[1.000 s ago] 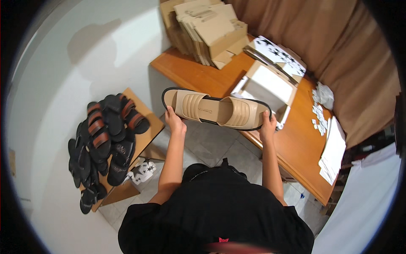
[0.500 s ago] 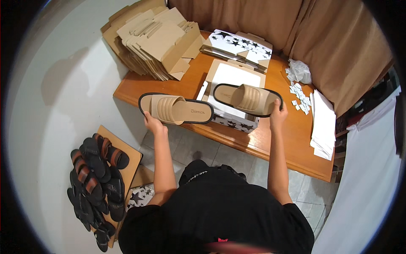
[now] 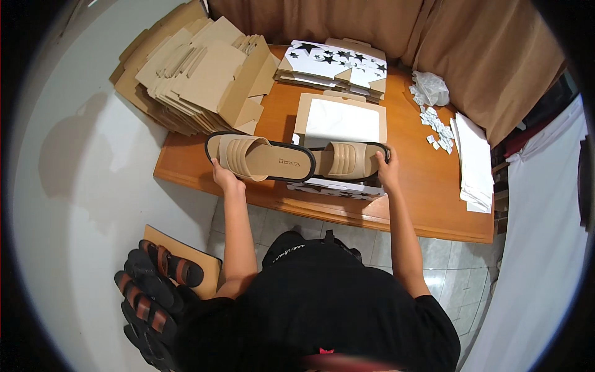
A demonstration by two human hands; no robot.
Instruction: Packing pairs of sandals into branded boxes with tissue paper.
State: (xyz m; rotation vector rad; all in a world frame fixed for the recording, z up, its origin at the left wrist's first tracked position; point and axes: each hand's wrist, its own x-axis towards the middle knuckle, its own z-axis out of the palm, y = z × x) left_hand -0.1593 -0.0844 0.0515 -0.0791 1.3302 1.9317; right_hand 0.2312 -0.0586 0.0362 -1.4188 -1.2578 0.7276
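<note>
My left hand (image 3: 227, 178) is closed on the toe end of a beige slide sandal (image 3: 279, 162) with a black rim and a ribbed strap. My right hand (image 3: 388, 168) grips the toe end of a matching sandal (image 3: 347, 159). Both sandals are held level, soles down, their heel ends meeting, with the left one overlapping the right. Beneath the right sandal stands an open shoebox (image 3: 338, 188) with black stars on its side. White paper (image 3: 344, 121) lines its raised lid; the sandals hide most of the box's inside.
Flattened brown cardboard boxes (image 3: 192, 74) are piled at the table's left. Star-print boxes (image 3: 334, 65) lie at the back. A plastic bag (image 3: 430, 88), small white packets (image 3: 439, 131) and white paper sheets (image 3: 474, 162) lie on the right. Dark sandals (image 3: 152, 291) are heaped at lower left.
My right hand has brought its sandal left and slightly down, so the two heel ends now overlap. The left sandal stays nearly in place. The view has shifted a little.
</note>
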